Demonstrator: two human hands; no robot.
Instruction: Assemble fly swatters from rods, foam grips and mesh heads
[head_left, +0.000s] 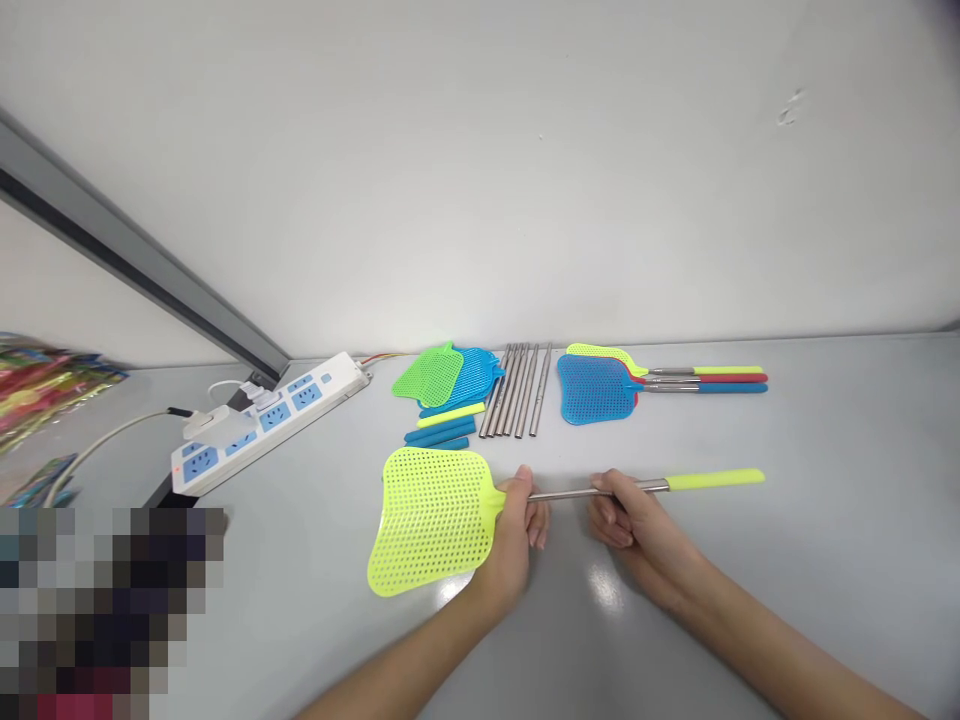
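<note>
A yellow-green fly swatter [435,520] lies level across both hands above the grey table, its perforated head to the left and its yellow grip to the right. My left hand [514,535] is closed around the neck, where the head meets the thin metal rod. Farther right, my right hand [630,515] pinches the thicker metal tube near the yellow grip. A stretch of bare rod shows between the two hands. Behind them lie several loose metal rods [517,390], and beside these are blue grip sleeves [441,433] and a yellow sleeve [450,415].
Green swatter heads [429,378] overlap blue ones [480,375] near the wall. Whole swatters [598,390] in blue, red and yellow are stacked at back right. A power strip [270,425] with plugged-in cables stands left, near plastic-wrapped packets [45,385]. A pixelated patch covers the lower left.
</note>
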